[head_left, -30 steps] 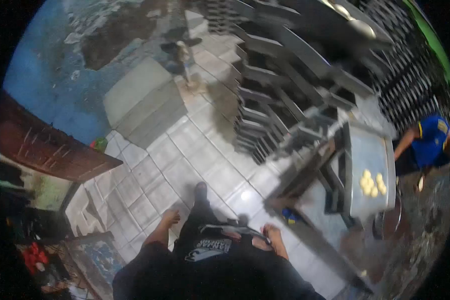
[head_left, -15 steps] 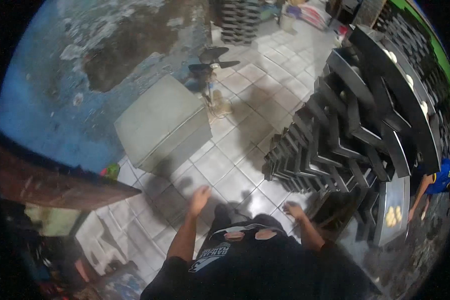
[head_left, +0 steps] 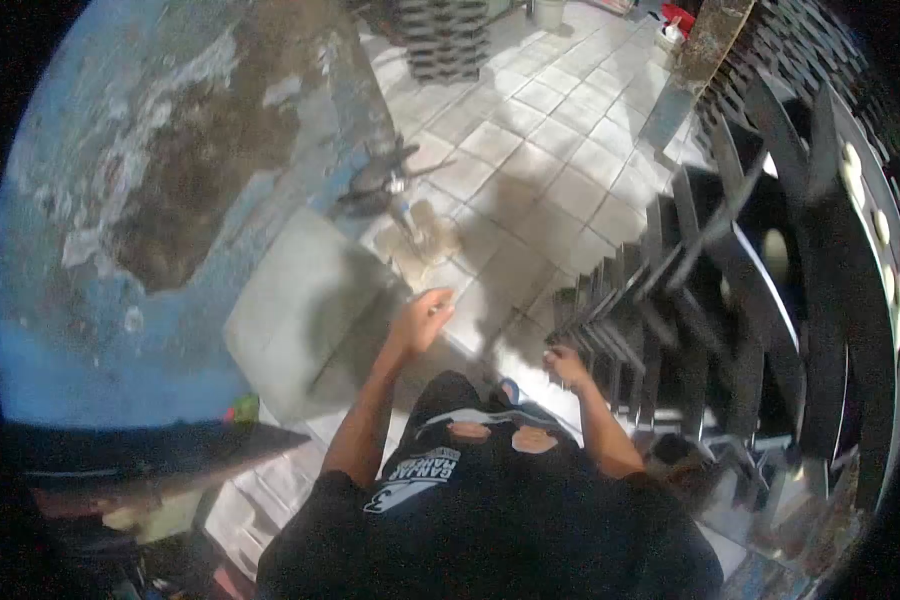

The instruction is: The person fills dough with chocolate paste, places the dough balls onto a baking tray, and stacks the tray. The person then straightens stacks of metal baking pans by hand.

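Observation:
My left hand (head_left: 422,318) is in front of my body, over the near side of a pale box-shaped cabinet (head_left: 295,305). Its fingers are loosely bent and apart, with nothing in them. My right hand (head_left: 567,368) hangs at the left side of the tall stack of dark metal trays (head_left: 660,290). The fingers of this hand are half curled, and no held thing shows. Whether it touches a tray edge I cannot tell. Pale dough pieces (head_left: 882,227) lie on an upper tray at the right. The near trays are blurred.
A dark-bladed fan (head_left: 380,180) stands beyond the cabinet on the tiled floor (head_left: 530,150). Another tray stack (head_left: 440,40) is at the back, with a pillar (head_left: 695,75) at the right. A peeling blue wall (head_left: 70,340) borders the left.
I have moved forward; the cabinet and tray stack are closer to my body. Both hands are higher in view. The co-worker at the right has left the view.

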`<state>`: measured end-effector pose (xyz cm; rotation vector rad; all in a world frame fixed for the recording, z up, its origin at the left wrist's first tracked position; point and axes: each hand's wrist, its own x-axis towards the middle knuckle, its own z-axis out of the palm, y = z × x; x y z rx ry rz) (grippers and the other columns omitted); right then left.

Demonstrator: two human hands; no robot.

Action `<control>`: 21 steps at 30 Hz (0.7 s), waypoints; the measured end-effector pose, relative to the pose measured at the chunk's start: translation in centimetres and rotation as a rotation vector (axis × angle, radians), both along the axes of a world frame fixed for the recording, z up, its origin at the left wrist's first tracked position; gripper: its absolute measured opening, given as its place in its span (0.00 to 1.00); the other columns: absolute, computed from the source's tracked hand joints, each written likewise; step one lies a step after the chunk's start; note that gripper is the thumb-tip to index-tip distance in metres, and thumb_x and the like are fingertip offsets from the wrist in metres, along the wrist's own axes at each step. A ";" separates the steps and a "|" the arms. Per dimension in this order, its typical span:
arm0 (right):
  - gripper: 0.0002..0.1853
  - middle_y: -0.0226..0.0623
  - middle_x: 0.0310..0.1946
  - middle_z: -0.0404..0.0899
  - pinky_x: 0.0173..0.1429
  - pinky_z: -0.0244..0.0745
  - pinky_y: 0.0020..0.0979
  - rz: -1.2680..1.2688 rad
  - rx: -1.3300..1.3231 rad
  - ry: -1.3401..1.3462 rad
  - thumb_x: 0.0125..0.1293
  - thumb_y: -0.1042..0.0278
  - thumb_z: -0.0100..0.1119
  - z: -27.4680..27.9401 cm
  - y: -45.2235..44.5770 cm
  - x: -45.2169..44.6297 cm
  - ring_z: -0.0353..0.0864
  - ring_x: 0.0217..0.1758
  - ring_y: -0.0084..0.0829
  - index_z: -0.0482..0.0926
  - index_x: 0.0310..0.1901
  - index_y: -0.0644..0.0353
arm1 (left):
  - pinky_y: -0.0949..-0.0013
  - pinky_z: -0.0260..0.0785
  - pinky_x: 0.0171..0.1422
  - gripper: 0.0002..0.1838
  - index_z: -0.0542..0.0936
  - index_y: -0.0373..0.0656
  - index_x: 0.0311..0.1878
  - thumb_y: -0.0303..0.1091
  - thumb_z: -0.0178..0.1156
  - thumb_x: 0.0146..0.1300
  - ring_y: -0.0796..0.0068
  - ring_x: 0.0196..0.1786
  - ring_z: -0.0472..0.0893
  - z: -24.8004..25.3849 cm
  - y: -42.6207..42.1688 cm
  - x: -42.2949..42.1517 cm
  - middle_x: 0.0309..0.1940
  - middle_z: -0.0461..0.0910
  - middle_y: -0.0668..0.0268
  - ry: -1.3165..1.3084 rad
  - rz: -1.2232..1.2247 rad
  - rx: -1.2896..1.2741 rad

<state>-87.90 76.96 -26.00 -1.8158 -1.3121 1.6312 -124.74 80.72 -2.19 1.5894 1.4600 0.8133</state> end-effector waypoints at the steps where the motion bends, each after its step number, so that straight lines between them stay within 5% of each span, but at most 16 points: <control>1: 0.20 0.39 0.42 0.84 0.43 0.78 0.30 0.028 0.037 -0.030 0.73 0.65 0.60 -2.5 2.2 -0.5 0.82 0.38 0.27 0.77 0.59 0.72 | 0.61 0.76 0.56 0.22 0.79 0.35 0.61 0.38 0.61 0.70 0.61 0.51 0.85 0.6 2.1 -0.6 0.54 0.84 0.51 0.035 0.018 -0.054; 7: 0.20 0.45 0.44 0.85 0.47 0.81 0.33 -0.065 -0.122 0.140 0.76 0.63 0.58 -4.6 14.8 -4.0 0.84 0.43 0.31 0.78 0.59 0.72 | 0.60 0.76 0.58 0.23 0.79 0.36 0.62 0.37 0.63 0.66 0.54 0.54 0.84 1.7 15.0 -5.6 0.56 0.82 0.49 0.026 -0.016 0.051; 11: 0.23 0.46 0.46 0.86 0.44 0.80 0.35 -0.198 -0.174 -0.085 0.72 0.58 0.62 -5.7 19.0 -3.3 0.85 0.42 0.32 0.80 0.57 0.71 | 0.59 0.70 0.67 0.21 0.79 0.38 0.62 0.37 0.61 0.69 0.56 0.62 0.80 5.0 23.3 -7.6 0.58 0.81 0.51 -0.026 -0.126 0.040; 13: 0.23 0.44 0.45 0.87 0.42 0.80 0.37 0.040 -0.110 -0.511 0.71 0.56 0.64 -9.8 21.6 -0.9 0.84 0.39 0.34 0.81 0.55 0.71 | 0.56 0.68 0.70 0.23 0.78 0.41 0.64 0.40 0.64 0.69 0.54 0.66 0.77 5.0 27.8 -8.7 0.63 0.79 0.52 0.024 -0.220 0.133; 15: 0.22 0.47 0.42 0.87 0.43 0.79 0.40 0.070 -0.127 -0.566 0.69 0.57 0.64 -9.7 24.2 -0.3 0.85 0.40 0.38 0.82 0.53 0.70 | 0.55 0.67 0.72 0.23 0.78 0.42 0.65 0.41 0.63 0.70 0.53 0.67 0.76 4.7 31.4 -9.8 0.64 0.78 0.52 -0.055 -0.253 0.117; 17: 0.23 0.50 0.38 0.86 0.43 0.78 0.45 -0.106 -0.261 -0.271 0.70 0.53 0.61 -9.0 26.9 0.4 0.86 0.42 0.43 0.83 0.52 0.68 | 0.56 0.69 0.70 0.24 0.78 0.42 0.65 0.43 0.62 0.71 0.59 0.65 0.78 6.0 34.3 -10.1 0.62 0.79 0.53 -0.231 -0.272 -0.035; 19: 0.24 0.49 0.34 0.84 0.37 0.77 0.44 0.669 0.460 -0.744 0.74 0.49 0.54 -10.4 30.6 1.5 0.84 0.32 0.43 0.85 0.47 0.66 | 0.58 0.72 0.68 0.25 0.77 0.42 0.67 0.44 0.62 0.71 0.63 0.62 0.80 6.4 37.1 -10.6 0.62 0.79 0.56 -0.330 -0.303 -0.072; 21: 0.21 0.45 0.32 0.83 0.34 0.76 0.42 0.779 0.311 -0.513 0.74 0.51 0.54 -11.4 35.9 1.6 0.83 0.31 0.39 0.83 0.46 0.64 | 0.61 0.71 0.68 0.23 0.77 0.43 0.66 0.43 0.61 0.72 0.64 0.62 0.80 8.6 38.0 -10.5 0.59 0.81 0.58 -0.482 -0.220 -0.132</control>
